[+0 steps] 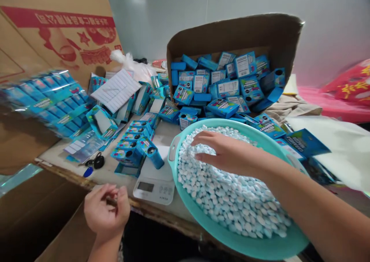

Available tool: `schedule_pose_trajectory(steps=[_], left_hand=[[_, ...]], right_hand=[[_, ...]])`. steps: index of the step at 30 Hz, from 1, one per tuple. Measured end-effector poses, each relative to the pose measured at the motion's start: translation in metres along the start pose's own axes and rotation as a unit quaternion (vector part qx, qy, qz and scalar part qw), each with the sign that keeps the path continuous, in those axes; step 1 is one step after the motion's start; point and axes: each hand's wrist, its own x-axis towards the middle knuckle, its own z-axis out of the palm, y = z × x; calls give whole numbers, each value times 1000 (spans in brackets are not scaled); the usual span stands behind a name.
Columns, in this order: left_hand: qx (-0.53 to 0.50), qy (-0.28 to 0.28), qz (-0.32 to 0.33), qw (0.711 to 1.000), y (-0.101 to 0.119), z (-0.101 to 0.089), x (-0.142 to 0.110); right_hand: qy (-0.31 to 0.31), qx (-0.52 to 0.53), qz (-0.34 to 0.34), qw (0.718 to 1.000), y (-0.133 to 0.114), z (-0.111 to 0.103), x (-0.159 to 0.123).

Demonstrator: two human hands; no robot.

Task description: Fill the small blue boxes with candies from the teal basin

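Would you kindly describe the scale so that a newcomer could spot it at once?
Start from the big turquoise basin of pale pieces. Just left of it, at the table's front edge, lies the scale. Its flat white body and grey display set it apart from the printed blue boxes nearby.

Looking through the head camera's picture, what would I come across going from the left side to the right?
Shrink-wrapped pack of blue boxes → the person's left hand → white scale → turquoise bowl → red bag.
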Motion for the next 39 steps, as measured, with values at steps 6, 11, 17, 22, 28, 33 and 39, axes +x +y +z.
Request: schedule_pose_trajectory(steps=[6,11,17,22,28,33,39], left_hand=[[-26,41,-111,993,-31,13,-16],[-12,62,-112,992,-37,20,-24],[3,68,-93,993,-35,17,-23],[24,75,-90,993,-33,20,-23],[36,47,-93,994,-34,15,-24],[117,14,63,991,10,13,2],[260,-116,64,956,92,50,47]], right_hand=[[-41,-17,-102,994,-31,13,-7],[-81,-55,-129,987,-38,25,-4],[-94,-71,-129,985,-34,23,-3],[-118,-57,-99,986,-31,18,-2],[-118,-83,-49,988,-25,12,-3],[-72,-125,0,990,-13,5,0],[8,-137,62,989,1,1,5]])
